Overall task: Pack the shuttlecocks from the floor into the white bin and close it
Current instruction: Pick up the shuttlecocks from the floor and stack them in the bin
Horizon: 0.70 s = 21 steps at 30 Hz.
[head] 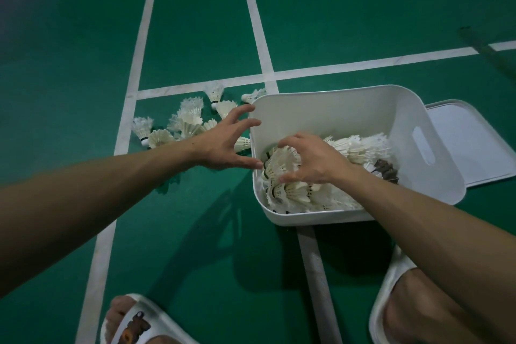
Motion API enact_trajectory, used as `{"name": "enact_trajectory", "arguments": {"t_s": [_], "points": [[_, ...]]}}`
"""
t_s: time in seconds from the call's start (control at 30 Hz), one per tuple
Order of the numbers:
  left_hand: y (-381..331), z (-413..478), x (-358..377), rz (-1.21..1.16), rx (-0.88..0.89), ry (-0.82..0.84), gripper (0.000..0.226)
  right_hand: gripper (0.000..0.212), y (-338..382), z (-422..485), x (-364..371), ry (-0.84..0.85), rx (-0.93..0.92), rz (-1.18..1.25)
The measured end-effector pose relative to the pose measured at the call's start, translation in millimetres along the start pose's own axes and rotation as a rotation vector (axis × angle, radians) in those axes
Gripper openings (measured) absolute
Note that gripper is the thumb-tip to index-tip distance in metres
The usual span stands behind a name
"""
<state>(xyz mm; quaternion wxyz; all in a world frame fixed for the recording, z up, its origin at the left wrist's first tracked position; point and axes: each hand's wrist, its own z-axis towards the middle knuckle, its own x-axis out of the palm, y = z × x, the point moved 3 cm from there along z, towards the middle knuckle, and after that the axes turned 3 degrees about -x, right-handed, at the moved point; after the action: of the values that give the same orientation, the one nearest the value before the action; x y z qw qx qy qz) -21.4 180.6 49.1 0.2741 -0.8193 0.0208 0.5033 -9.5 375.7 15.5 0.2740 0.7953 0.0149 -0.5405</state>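
Observation:
The white bin (329,109) stands open on the green floor, with several white shuttlecocks (360,148) piled inside. My right hand (310,160) is inside the bin, fingers curled over a bunch of shuttlecocks (282,165) near the left wall. My left hand (226,142) hovers just left of the bin's left rim with fingers spread, holding nothing. Several loose shuttlecocks (187,123) lie on the floor left of the bin, beyond my left hand. The white lid (469,142) lies flat on the floor to the right of the bin.
White court lines (259,33) cross the green floor. My feet in white slippers (131,321) sit at the bottom edge, the right one (391,296) just below the bin. A dark shuttlecock (386,169) lies among the white ones in the bin.

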Motion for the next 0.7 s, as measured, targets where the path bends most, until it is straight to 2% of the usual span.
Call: {"name": "enact_trajectory", "arguments": {"t_s": [0.17,0.4,0.6,0.7], "points": [[-0.4,-0.5,0.0,-0.005,-0.002,-0.002,0.108,0.08,1.3,-3.6,2.7,-0.001,0.001,0.013],[-0.7,-4.5,0.1,0.021,0.032,-0.069,0.115,0.063,6.5,-4.1,-25.7,-0.04,0.048,0.097],[20.9,-24.0,0.2,0.105,-0.042,-0.127,0.092,0.051,42.3,2.8,-68.4,-0.11,0.017,-0.057],[48.3,-44.5,1.3,0.142,-0.122,-0.149,0.084,0.047,85.9,13.5,-89.9,-0.203,-0.077,-0.092]]}}
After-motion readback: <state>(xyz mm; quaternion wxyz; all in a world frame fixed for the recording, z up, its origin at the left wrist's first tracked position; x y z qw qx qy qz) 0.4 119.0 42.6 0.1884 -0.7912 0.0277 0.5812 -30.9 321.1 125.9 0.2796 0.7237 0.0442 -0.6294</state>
